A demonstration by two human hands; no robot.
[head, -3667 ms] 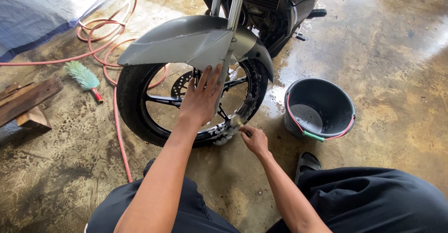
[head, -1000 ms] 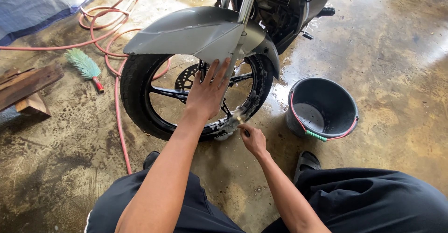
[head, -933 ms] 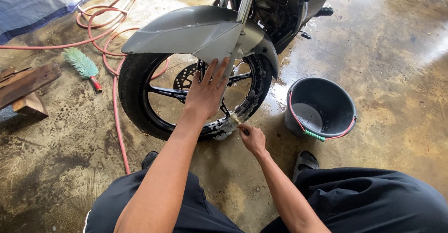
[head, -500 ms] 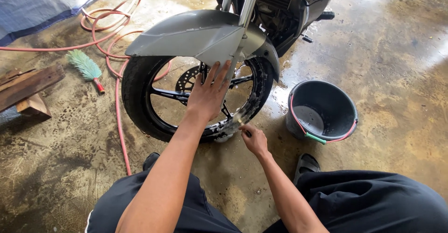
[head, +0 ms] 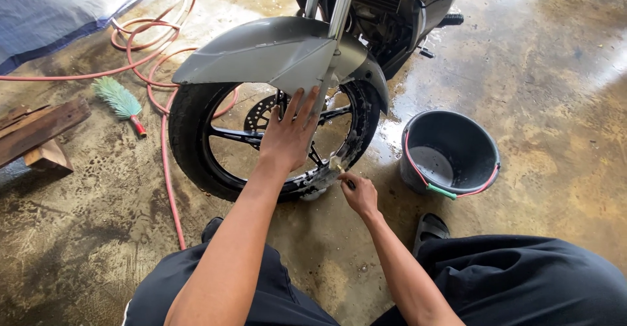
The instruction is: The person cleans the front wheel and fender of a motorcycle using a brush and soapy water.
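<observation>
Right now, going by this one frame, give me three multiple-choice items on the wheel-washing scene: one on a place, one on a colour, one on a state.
1. Where does the bucket stand?
A. On the wet floor to the right of the front wheel
B. On the wooden block by the left edge
C. Under the mudguard

2. What colour are the bristles of the hand brush lying by the hose?
A. Yellow
B. Teal green
C. Black

3. What is the left hand doing?
A. Gripping the bucket handle
B. Resting on a knee
C. Lying flat on the wheel's spokes, fingers spread

Answers:
1 A, the dark bucket sits on the floor right of the tyre.
2 B, its bristles are teal green, with a red handle.
3 C, the open palm presses on the wheel while the right hand holds a small brush at the rim.
</observation>
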